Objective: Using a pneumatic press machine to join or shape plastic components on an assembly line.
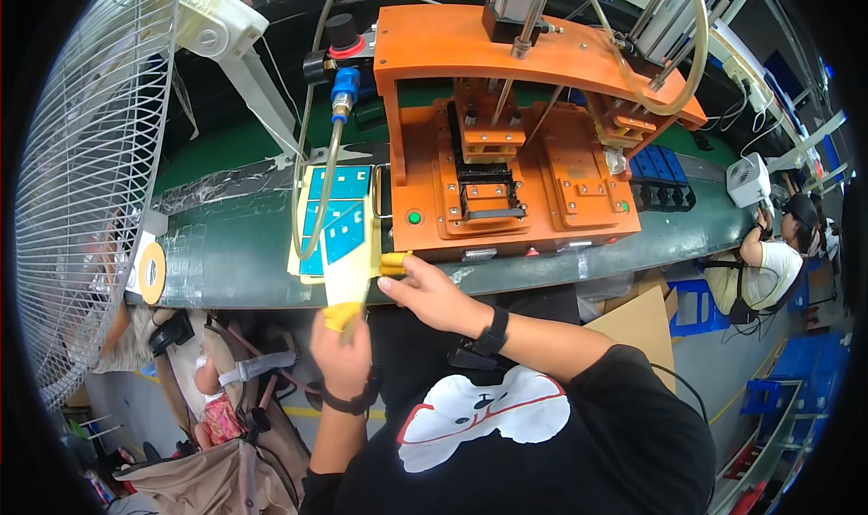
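Observation:
My left hand [342, 357], with yellow finger covers, is closed on the near end of a pale sticker sheet [348, 244] carrying blue rectangular stickers. The sheet is tilted above another sheet [342, 182] with blue stickers, which lies on the bench. My right hand [438, 296] is just right of the held sheet. Its yellow-covered fingers point left, thumb a little apart, and I see nothing between them. Beyond it stands an orange press [434, 171] with two stations. A black plastic frame [490, 194] sits in the left station.
A wire-caged fan [99, 153] rises at the left, near a roll of tape [152, 273]. Black parts with blue faces [658, 176] lie right of the press. A hose hangs over the sheets. A cardboard box [633, 321] and a seated person [782, 262] are at the right; a stroller [212, 474] is lower left.

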The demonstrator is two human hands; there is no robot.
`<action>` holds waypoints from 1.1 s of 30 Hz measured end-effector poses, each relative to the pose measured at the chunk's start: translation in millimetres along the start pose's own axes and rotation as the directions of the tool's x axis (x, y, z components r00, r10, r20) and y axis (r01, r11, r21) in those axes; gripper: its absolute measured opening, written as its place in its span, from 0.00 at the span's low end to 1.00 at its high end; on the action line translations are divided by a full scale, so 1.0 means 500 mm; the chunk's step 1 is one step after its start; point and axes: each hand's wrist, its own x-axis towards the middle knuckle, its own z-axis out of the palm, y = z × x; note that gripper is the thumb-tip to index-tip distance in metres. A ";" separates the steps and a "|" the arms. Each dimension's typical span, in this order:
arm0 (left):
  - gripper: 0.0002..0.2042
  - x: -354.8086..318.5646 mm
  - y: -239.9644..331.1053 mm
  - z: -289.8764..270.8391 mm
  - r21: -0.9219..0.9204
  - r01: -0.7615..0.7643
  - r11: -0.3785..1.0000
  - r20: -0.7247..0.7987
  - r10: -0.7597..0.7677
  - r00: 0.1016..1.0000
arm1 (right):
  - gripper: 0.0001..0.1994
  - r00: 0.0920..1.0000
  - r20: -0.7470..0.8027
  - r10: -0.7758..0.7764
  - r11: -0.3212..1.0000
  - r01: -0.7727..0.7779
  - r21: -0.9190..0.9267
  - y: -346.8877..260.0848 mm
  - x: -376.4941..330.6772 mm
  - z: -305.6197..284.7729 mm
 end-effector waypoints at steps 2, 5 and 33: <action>0.12 -0.017 0.026 0.004 0.058 -0.119 0.991 0.148 0.109 0.983 | 0.17 0.998 -0.031 0.053 0.953 -0.041 0.301 0.038 0.034 0.017; 0.21 -0.033 0.060 0.000 -0.080 -0.107 0.991 0.429 0.131 0.894 | 0.11 0.988 -0.138 0.076 0.984 -0.051 0.173 0.084 0.048 0.010; 0.10 0.006 0.088 0.158 -0.828 0.470 0.305 0.480 -0.045 0.876 | 0.06 0.422 -0.391 0.818 0.362 0.151 0.920 0.733 -0.920 -0.370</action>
